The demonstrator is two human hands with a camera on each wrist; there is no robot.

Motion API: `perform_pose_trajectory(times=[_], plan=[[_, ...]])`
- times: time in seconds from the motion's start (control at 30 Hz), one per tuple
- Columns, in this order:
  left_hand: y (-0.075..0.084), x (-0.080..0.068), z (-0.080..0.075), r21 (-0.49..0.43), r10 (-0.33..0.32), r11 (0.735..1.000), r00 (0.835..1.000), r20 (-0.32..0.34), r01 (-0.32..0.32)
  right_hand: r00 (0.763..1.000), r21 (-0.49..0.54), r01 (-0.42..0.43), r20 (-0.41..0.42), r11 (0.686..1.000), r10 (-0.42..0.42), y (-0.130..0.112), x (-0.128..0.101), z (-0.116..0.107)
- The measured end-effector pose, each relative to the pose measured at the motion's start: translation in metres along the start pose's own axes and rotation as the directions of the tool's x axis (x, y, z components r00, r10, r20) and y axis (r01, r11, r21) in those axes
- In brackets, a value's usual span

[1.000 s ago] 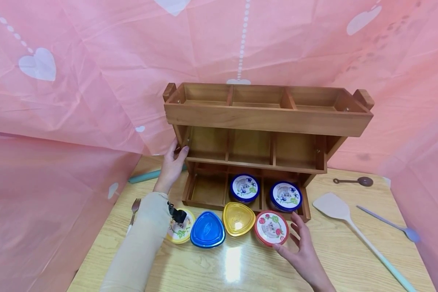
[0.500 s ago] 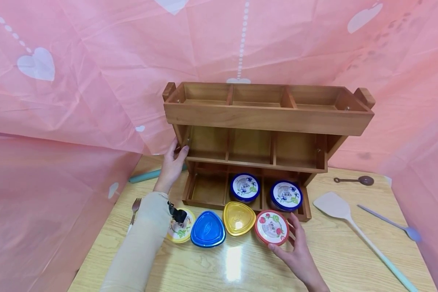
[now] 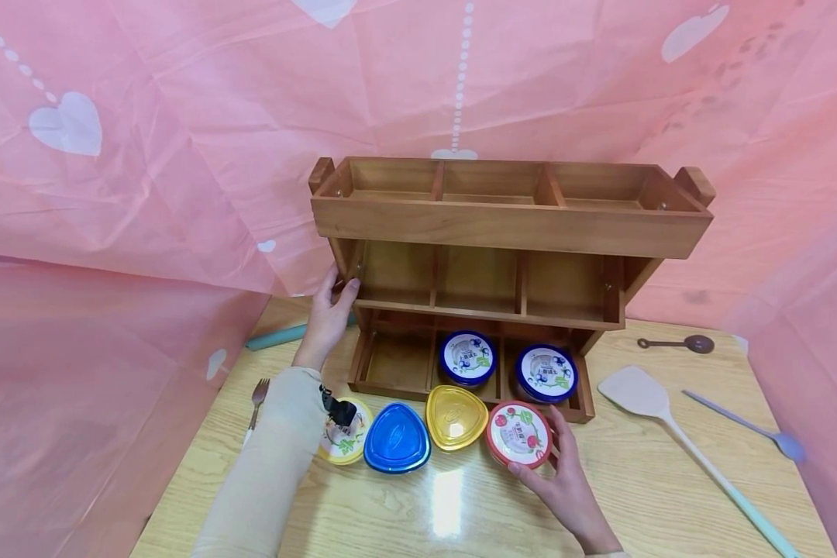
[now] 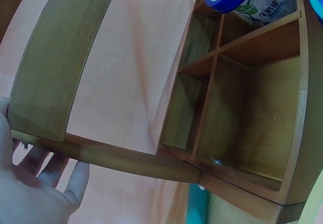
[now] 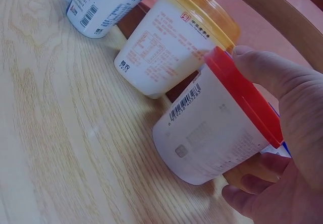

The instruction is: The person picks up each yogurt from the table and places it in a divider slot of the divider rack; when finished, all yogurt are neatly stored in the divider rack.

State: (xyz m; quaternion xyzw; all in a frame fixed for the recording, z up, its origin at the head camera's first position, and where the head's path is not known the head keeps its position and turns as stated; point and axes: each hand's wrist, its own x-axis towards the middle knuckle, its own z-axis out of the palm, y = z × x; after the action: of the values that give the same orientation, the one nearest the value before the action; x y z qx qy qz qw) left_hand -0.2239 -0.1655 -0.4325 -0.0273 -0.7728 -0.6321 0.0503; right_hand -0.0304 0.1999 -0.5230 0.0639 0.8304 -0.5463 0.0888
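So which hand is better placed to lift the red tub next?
Probably the right hand: it is right at the red tub, thumb against its rim and fingers beside it. The left hand is farther off, gripping the side of the rack.

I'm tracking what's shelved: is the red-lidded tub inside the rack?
No, the red-lidded tub is outside, in front of the rack.

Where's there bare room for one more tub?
Free: the bottom-left compartment of the shelf, beside a blueberry tub, plus the middle and top tiers; also the table in front of the blue-lidded tub and gold-lidded tub. Crowded: along the bottom tier's front, where those two stand between the yellow-lidded tub and red-lidded tub, which the right hand touches.
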Motion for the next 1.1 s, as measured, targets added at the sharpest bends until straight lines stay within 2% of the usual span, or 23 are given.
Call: perform_pose_trajectory(times=[0.33, 0.57, 0.7, 1.1], plan=[[0.004, 0.0, -0.001, -0.038, -0.025, 0.999, 1.0, 0.013, 0.026, 0.999, 0.011, -0.046, 0.028, 0.999, 0.046, -0.001, 0.002, 0.002], [0.033, -0.013, -0.001, -0.025, -0.041, 0.999, 0.999, 0.03, 0.042, 0.999, -0.006, -0.026, 0.025, 1.0, 0.026, 0.001, 0.001, 0.005], [0.036, -0.015, -0.001, -0.024, -0.041, 0.999, 0.999, 0.031, 0.042, 1.0, -0.009, -0.002, 0.019, 1.0, 0.002, 0.002, 0.001, 0.006], [0.036, -0.015, -0.001, -0.025, -0.036, 0.999, 0.999, 0.022, 0.037, 1.0, -0.024, -0.025, 0.011, 0.999, 0.025, 0.002, 0.003, 0.007]])
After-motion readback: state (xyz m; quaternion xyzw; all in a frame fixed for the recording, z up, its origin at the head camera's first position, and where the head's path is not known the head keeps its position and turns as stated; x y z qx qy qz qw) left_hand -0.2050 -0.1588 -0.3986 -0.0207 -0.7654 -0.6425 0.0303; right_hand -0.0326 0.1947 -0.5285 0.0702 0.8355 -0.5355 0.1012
